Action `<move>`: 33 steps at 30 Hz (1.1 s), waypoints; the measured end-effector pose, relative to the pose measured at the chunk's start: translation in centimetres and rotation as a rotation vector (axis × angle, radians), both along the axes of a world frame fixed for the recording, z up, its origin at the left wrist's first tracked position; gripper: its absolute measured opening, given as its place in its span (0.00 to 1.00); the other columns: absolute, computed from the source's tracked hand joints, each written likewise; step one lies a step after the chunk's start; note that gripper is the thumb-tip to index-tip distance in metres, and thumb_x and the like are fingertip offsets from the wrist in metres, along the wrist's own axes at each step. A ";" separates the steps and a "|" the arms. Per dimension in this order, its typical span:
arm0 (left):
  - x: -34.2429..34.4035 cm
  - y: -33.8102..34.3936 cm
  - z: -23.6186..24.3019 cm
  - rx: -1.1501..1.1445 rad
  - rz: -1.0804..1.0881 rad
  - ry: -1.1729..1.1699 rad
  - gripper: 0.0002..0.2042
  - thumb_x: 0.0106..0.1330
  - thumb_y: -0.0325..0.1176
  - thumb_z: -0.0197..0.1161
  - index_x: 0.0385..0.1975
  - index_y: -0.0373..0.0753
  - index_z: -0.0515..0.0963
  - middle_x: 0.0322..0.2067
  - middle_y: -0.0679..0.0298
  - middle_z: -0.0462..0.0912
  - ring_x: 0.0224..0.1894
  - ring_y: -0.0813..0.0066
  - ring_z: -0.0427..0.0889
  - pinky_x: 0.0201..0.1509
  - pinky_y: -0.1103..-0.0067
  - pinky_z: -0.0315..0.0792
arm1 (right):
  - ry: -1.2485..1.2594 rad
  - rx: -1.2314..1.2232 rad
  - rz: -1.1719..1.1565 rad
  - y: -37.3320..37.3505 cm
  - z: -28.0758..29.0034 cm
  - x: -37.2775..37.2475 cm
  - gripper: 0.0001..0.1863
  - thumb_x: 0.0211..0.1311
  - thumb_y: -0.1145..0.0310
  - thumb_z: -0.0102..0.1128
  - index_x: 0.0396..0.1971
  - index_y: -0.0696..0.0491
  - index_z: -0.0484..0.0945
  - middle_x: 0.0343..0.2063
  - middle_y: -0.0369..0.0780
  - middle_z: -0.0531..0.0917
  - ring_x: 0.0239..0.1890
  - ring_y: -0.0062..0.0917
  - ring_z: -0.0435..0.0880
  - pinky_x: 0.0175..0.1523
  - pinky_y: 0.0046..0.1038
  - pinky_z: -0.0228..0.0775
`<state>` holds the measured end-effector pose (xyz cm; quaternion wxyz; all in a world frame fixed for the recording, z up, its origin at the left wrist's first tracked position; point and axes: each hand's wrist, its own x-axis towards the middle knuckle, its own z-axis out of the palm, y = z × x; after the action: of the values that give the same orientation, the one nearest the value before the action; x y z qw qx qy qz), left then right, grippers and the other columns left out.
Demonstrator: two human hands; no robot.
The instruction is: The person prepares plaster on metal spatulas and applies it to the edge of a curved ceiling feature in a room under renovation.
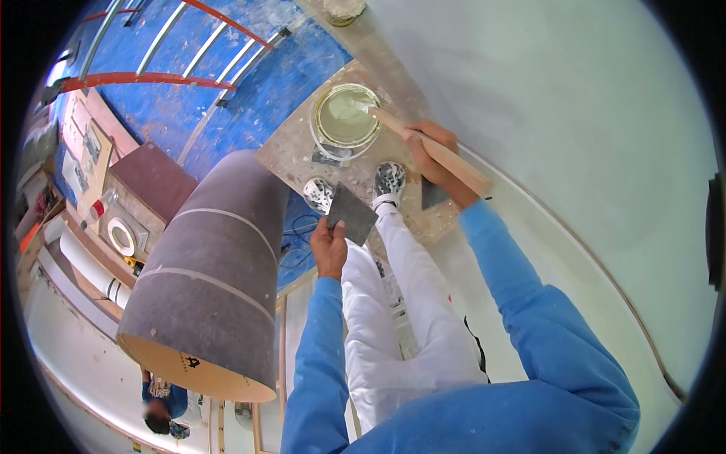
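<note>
My left hand [328, 246] is closed on the near edge of a dark grey, flat, square plate [352, 213], held out in front of my legs. In my right hand [432, 150] is a long, flat wooden stick [451, 159], gripped along its middle. The stick's far end reaches over the rim of a round bucket [318, 129] and meets a pale, creamy paste [349, 113] inside it. Beside the bucket, partly under its handle, lies a smeared grey flat piece [330, 155]. Another dark flat piece [434, 194] shows partly behind my right wrist.
The bucket stands on a stained brown board [291, 151], where my feet are too. A large grey roll [219, 250] is at left. An orange-railed ladder [162, 79] lies over blue floor covering [253, 113]. A pale wall [605, 151] runs along my right. Another person [172, 401] is at lower left.
</note>
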<state>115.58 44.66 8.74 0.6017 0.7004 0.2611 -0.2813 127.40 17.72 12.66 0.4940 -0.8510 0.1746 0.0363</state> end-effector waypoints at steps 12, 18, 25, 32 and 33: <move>4.9 -1.4 -0.5 0.011 0.053 0.020 0.09 0.63 0.27 0.56 0.41 0.33 0.74 0.32 0.67 0.80 0.31 0.84 0.77 0.30 0.85 0.69 | 0.503 0.927 -0.611 -5.2 -7.5 -1.3 0.14 0.62 0.62 0.50 0.30 0.60 0.72 0.20 0.48 0.81 0.10 0.17 0.65 0.17 0.20 0.56; 6.1 -0.4 -3.5 0.056 -0.054 0.037 0.14 0.64 0.28 0.53 0.47 0.29 0.71 0.33 0.62 0.80 0.31 0.78 0.79 0.31 0.81 0.73 | 0.424 0.893 -0.595 -6.4 -0.6 -3.5 0.16 0.64 0.60 0.48 0.34 0.61 0.73 0.22 0.48 0.81 0.10 0.16 0.63 0.17 0.19 0.56; 9.1 -4.3 -3.4 -0.038 0.141 0.009 0.11 0.65 0.26 0.50 0.46 0.31 0.69 0.33 0.60 0.79 0.27 0.74 0.79 0.27 0.77 0.77 | 0.334 0.743 -0.518 -9.1 7.2 -5.8 0.18 0.68 0.60 0.46 0.42 0.61 0.74 0.25 0.48 0.81 0.12 0.14 0.62 0.18 0.17 0.54; 10.3 -6.0 -5.9 -0.157 0.281 0.115 0.15 0.66 0.27 0.49 0.53 0.35 0.67 0.41 0.59 0.78 0.37 0.71 0.80 0.32 0.73 0.77 | 0.275 0.680 -0.548 -9.2 12.5 -8.6 0.19 0.67 0.60 0.47 0.39 0.63 0.73 0.25 0.51 0.82 0.12 0.14 0.61 0.18 0.16 0.54; 10.4 -6.2 -6.2 -0.165 0.296 0.126 0.16 0.66 0.27 0.49 0.53 0.36 0.67 0.41 0.58 0.78 0.37 0.70 0.80 0.32 0.73 0.77 | 0.275 0.678 -0.536 -9.2 12.9 -9.1 0.19 0.67 0.59 0.47 0.39 0.64 0.73 0.25 0.51 0.82 0.12 0.13 0.61 0.18 0.17 0.55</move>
<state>125.97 38.41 2.55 0.6744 0.5835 0.3748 -0.2535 118.35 8.47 25.53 0.7089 -0.5534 0.4308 0.0749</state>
